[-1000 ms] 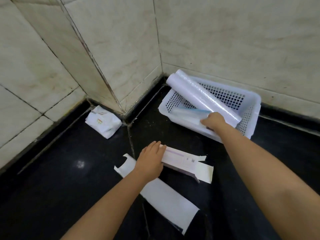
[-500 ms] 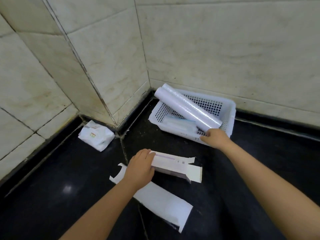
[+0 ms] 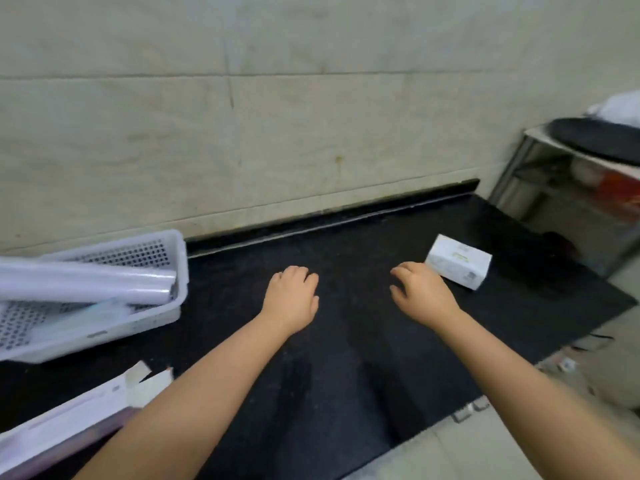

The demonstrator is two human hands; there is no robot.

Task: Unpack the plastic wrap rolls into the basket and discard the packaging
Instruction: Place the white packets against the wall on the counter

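A white perforated basket (image 3: 180, 258) stands at the left on the black counter. Two plastic wrap rolls (image 3: 86, 280) lie across it, and a bluish flat item rests inside beneath them. An opened white carton (image 3: 72, 420) lies at the lower left. Over the bare counter hovers my left hand (image 3: 292, 296), empty, fingers curled loosely. My right hand (image 3: 420, 296) is empty too, fingers spread, just left of a small white box (image 3: 459, 261), which it does not touch.
The black counter (image 3: 346, 358) ends at the right and front edges, with pale floor beyond. A metal rack (image 3: 568, 199) with a dark round pan on top stands at the far right. A tiled wall runs behind.
The view has swung right. My left hand has let go of the carton and my right hand has left the basket; both now hover over the counter near a small white box.
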